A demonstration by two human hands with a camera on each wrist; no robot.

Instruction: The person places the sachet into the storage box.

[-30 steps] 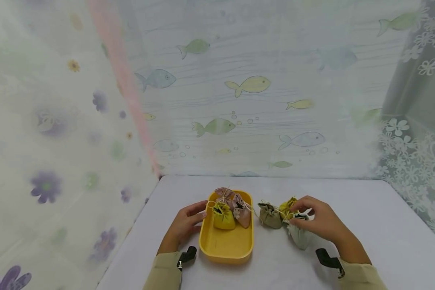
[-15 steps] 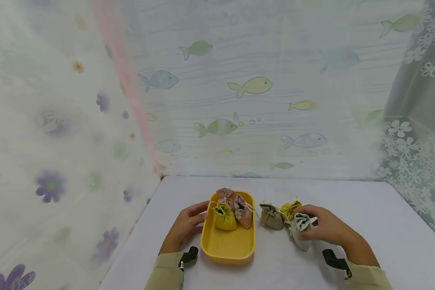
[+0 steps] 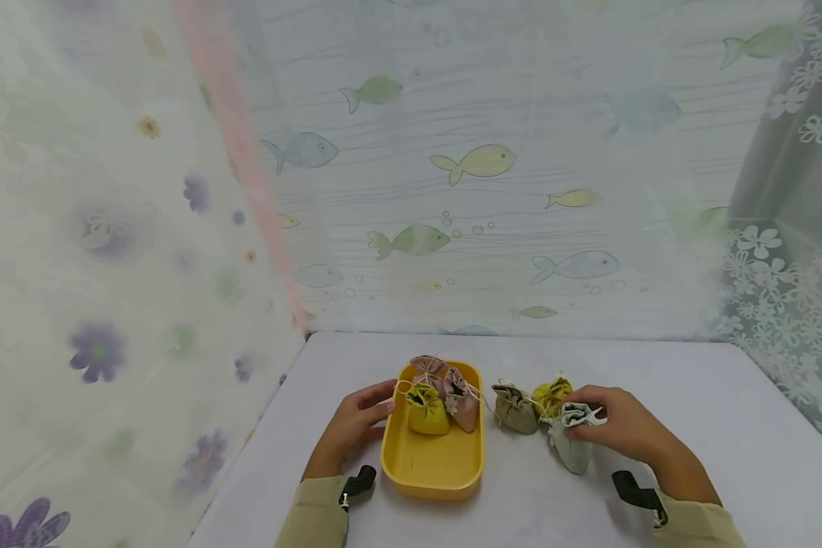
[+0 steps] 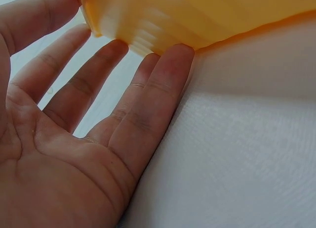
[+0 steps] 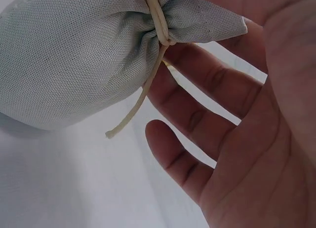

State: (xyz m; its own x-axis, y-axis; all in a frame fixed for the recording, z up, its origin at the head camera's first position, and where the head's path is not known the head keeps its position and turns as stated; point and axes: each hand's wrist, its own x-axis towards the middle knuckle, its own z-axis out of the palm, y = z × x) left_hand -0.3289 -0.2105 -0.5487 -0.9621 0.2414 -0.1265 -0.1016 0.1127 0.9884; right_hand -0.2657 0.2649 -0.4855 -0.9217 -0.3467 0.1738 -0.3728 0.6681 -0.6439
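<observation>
Left hand (image 3: 351, 422): fingers spread, tips on the yellow tray (image 3: 431, 463)!
Right hand (image 3: 622, 426): pinches the pale bag (image 3: 572, 454) at its neck, lower fingers loose!

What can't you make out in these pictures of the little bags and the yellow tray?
Head view: the lower part of the loose yellow bag, behind the pale bag and the right hand.
Head view: the lower part of the rear pink bag, behind the bags in front.
Left wrist view: most of the yellow tray, past the top edge.
Right wrist view: the pale bag's far end, past the left edge.
</observation>
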